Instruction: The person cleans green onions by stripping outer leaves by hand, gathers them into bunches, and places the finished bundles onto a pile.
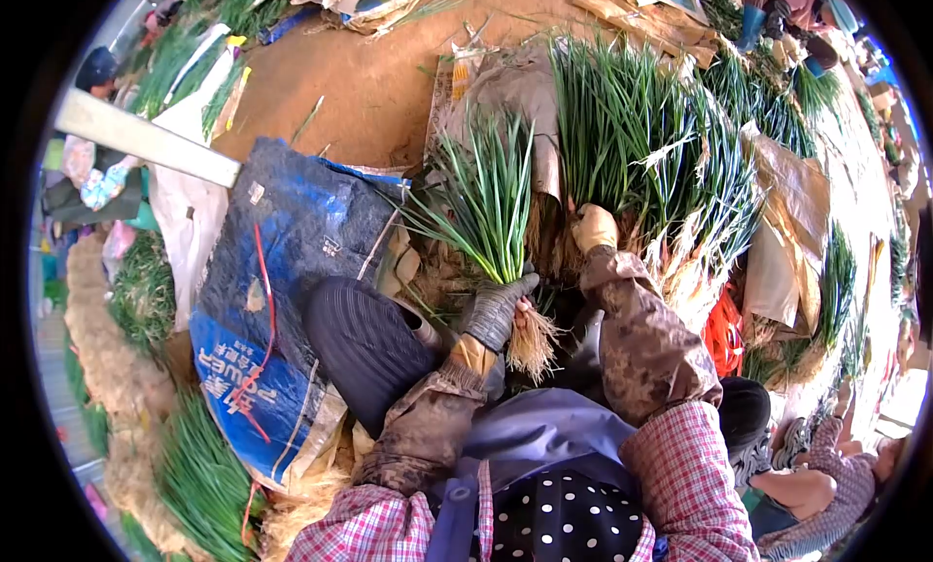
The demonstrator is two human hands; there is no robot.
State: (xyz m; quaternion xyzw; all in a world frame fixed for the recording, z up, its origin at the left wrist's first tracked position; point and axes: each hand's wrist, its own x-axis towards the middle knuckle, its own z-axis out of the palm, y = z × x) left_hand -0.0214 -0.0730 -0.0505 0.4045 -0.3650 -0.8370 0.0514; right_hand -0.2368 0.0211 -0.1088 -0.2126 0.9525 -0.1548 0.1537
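A bunch of green onions stands upright in my left hand, which wears a grey glove and is wrapped round the stalks just above the pale roots. The leaves fan up and away from me. My right hand, in a yellowish glove, is at the left edge of a large pile of green onions, close to their root ends. Its fingers are curled in, and whatever they may pinch is too small to make out. Brown patterned sleeve covers reach up both forearms.
A blue and black woven sack lies by my left knee. Red ties hang at the right. More green onions lie at lower left. Another person sits at the right. Bare brown ground lies ahead.
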